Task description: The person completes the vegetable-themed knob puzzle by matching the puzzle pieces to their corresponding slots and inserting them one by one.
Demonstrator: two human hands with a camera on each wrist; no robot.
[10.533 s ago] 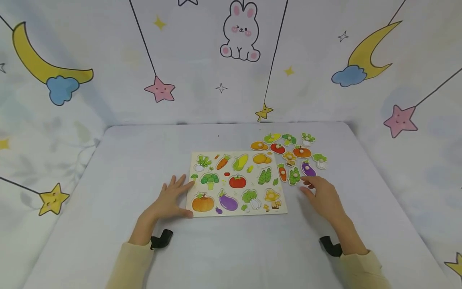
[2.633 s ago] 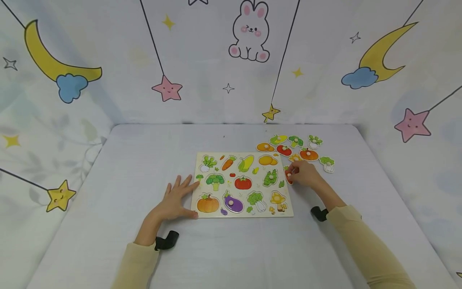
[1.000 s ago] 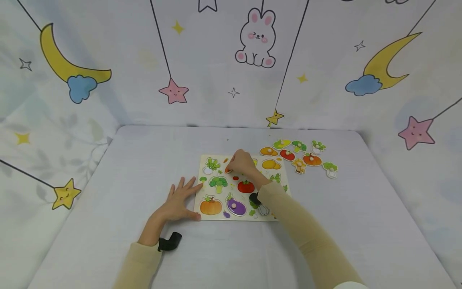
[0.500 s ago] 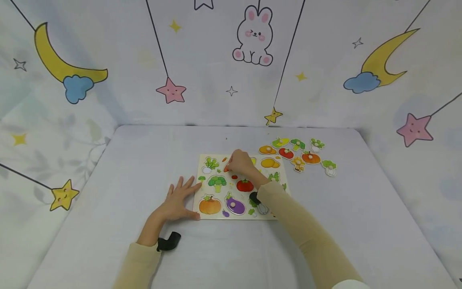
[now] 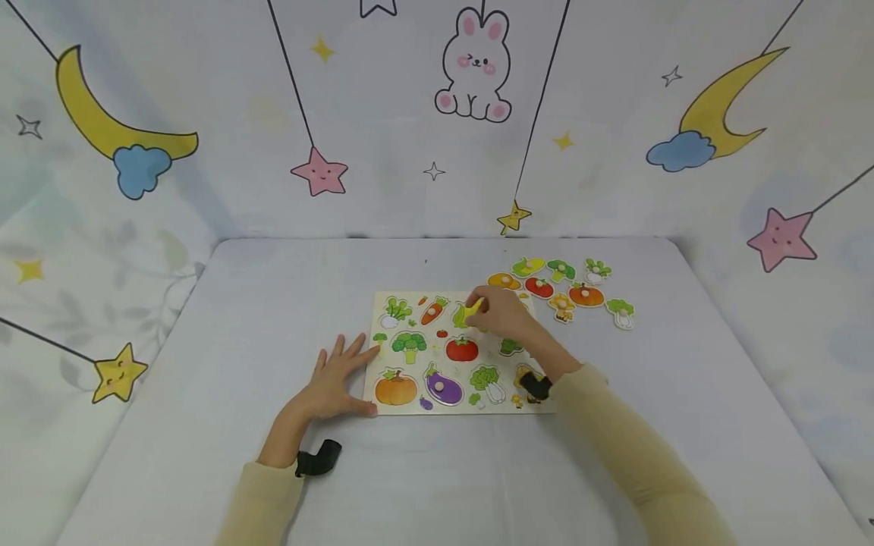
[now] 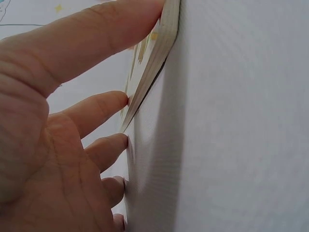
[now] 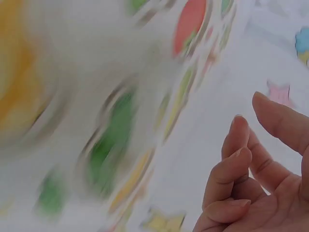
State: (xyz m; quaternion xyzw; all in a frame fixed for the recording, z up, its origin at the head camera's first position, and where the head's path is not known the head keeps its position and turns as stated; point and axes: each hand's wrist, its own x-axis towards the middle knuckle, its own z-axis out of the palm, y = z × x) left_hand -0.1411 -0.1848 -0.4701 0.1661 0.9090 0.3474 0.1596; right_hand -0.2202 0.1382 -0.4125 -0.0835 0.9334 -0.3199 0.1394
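A cream vegetable puzzle board [image 5: 457, 409] lies flat on the table. My left hand [image 5: 334, 383] rests at its left side with fingers spread; in the left wrist view the thumb touches the board's edge. Over the board's upper right is my right hand [image 5: 508, 312], beside the printed corn [image 5: 460, 317]. In the right wrist view that hand [image 7: 251, 179] has loosely bent fingers, the thumb apart, with nothing between them. A knobbed carrot piece [image 5: 433, 311] sits in its outline. The knobbed eggplant piece [image 5: 444, 387] and the asparagus piece [image 5: 510, 346] also lie in theirs.
Beyond the board's upper right corner lie loose knobbed pieces: potato [image 5: 504, 281], corn [image 5: 529, 267], broccoli [image 5: 561, 270], tomato [image 5: 539, 287], radish [image 5: 597, 269], pumpkin [image 5: 587, 294], mushroom [image 5: 562, 307] and cabbage [image 5: 620, 312]. A printed cloth backdrop [image 5: 382, 205] stands behind the white table.
My right hand has let go of the carrot piece and moved right. Since the oldest frame, the eggplant, asparagus and carrot pieces have gone from the pile onto the board. My left hand stays put.
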